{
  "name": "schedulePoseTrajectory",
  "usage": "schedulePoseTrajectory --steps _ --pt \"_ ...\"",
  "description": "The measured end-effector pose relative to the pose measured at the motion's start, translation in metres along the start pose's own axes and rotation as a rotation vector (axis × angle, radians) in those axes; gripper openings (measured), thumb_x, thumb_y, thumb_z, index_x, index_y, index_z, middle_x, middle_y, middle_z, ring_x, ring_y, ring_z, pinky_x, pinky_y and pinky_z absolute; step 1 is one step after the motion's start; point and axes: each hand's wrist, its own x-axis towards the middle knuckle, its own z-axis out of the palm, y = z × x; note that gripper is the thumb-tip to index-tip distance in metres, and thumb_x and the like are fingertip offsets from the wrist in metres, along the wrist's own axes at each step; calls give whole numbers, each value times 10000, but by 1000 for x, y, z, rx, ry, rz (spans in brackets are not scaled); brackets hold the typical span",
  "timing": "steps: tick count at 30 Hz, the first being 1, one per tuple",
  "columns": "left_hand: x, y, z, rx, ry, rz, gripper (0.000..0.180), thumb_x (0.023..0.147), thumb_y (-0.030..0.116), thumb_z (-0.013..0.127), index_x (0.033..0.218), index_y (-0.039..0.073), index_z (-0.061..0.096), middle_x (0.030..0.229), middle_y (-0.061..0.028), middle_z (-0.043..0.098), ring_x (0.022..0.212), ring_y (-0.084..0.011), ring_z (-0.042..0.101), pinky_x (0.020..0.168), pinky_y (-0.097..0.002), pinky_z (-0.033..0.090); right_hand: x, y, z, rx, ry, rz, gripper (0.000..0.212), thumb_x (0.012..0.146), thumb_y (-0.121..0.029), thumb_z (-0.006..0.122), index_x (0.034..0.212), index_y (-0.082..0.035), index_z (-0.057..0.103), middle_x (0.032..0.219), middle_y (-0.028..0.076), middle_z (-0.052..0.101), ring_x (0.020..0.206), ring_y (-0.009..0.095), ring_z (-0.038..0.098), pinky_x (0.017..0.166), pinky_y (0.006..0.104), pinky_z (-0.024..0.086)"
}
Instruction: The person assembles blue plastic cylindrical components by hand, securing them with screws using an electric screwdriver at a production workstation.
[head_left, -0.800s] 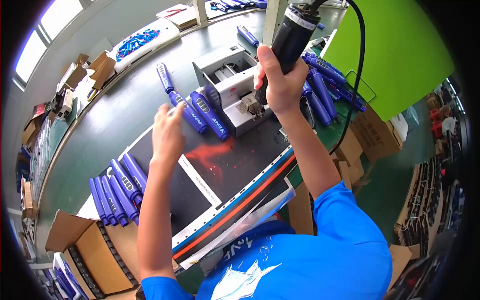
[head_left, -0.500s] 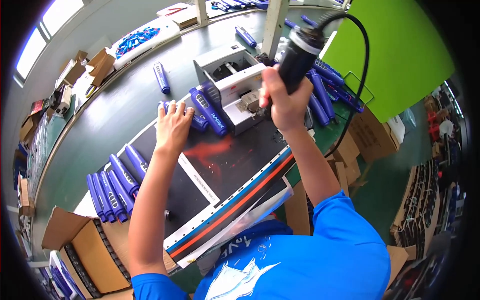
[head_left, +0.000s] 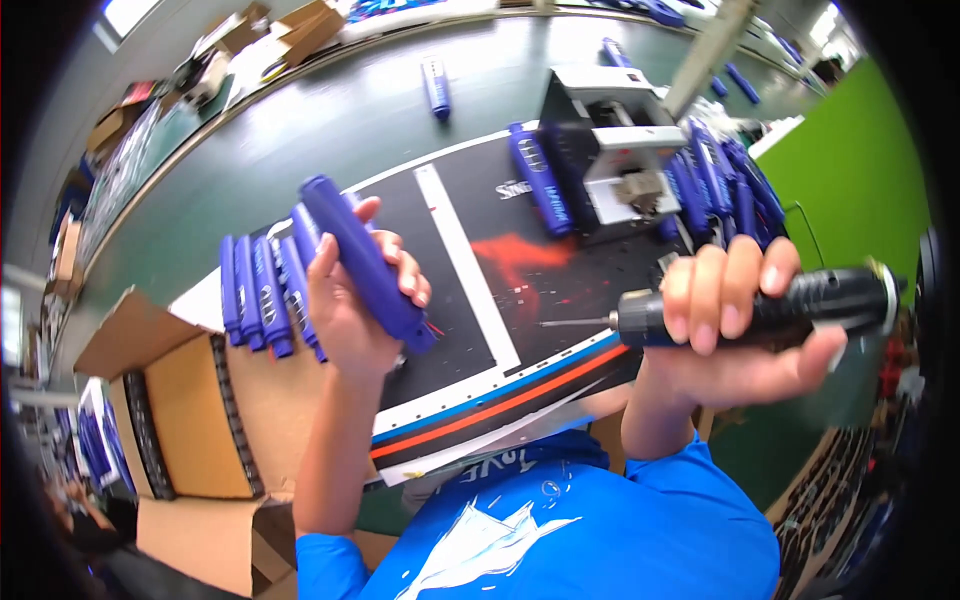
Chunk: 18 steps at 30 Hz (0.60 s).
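A purple plastic handle-shaped housing (head_left: 365, 262) is gripped in my left hand (head_left: 350, 310), raised over the left part of the mat and tilted. Thin red wires stick out of its lower end. My right hand (head_left: 725, 320) is wrapped round a black electric screwdriver (head_left: 830, 300), whose thin bit points left over the mat. Beside a metal fixture (head_left: 630, 165) with a black side plate lies another purple housing (head_left: 540, 180). A row of similar housings (head_left: 268, 295) lies left of my left hand, partly hidden by it.
More purple housings (head_left: 715, 180) are heaped right of the fixture. One lone housing (head_left: 436, 88) lies on the far green tabletop (head_left: 340, 130). An open cardboard box (head_left: 190, 420) stands at the lower left. A pale post (head_left: 710, 60) rises behind the fixture, and a green panel (head_left: 860, 170) stands at the right.
My left hand has lifted a purple housing from beside the fixture and brought it nearer. My right hand has lowered the screwdriver, turning it from upright to nearly level. The view has shifted.
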Motion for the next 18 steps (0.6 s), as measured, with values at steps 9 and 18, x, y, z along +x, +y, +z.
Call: schedulePoseTrajectory --steps 9,18 --pt "-19 -2 -4 -147 120 -48 574 1038 528 402 1299 20 457 824 -92 527 637 -205 597 551 -365 526 -28 59 59 -16 -39 -24 576 893 -605 647 1012 -74 455 745 39 521 582 137 558 519 281 495" --pt "-23 -3 2 -132 117 -2 599 1034 537 410 1297 0 445 816 -96 541 620 -201 622 536 -352 546 -34 67 61 -56 -81 -5 603 871 -638 655 1024 -84 474 758 36 532 585 137 568 539 288 502"
